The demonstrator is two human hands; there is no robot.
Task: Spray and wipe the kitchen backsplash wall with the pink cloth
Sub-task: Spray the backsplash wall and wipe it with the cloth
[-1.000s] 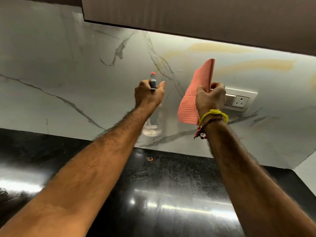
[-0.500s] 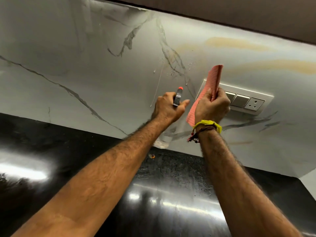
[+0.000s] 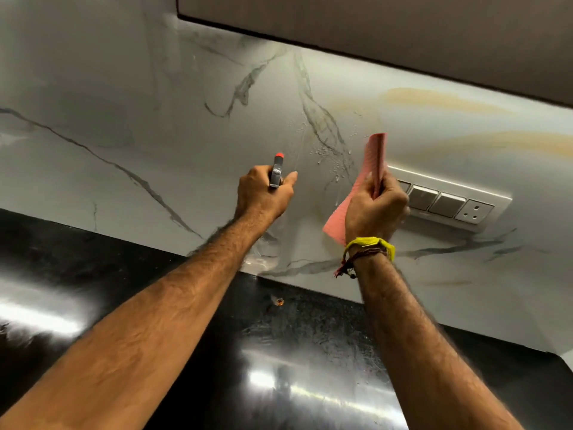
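Observation:
My left hand grips a spray bottle with a grey head and a red nozzle aimed at the marble backsplash; its clear body shows faintly below my wrist. My right hand holds a folded pink cloth upright, just off the wall. Wet droplets and a thin run of liquid sit on the wall between the two hands. Yellowish streaks mark the wall at upper right.
A white switch plate with a socket is fixed to the wall right behind my right hand. A dark cabinet overhangs above. The glossy black countertop lies below, with a small orange speck near the wall.
Droplets and a run of liquid have appeared on the wall. Both hands stay raised near the wall; the cloth has turned more edge-on. The view has shifted.

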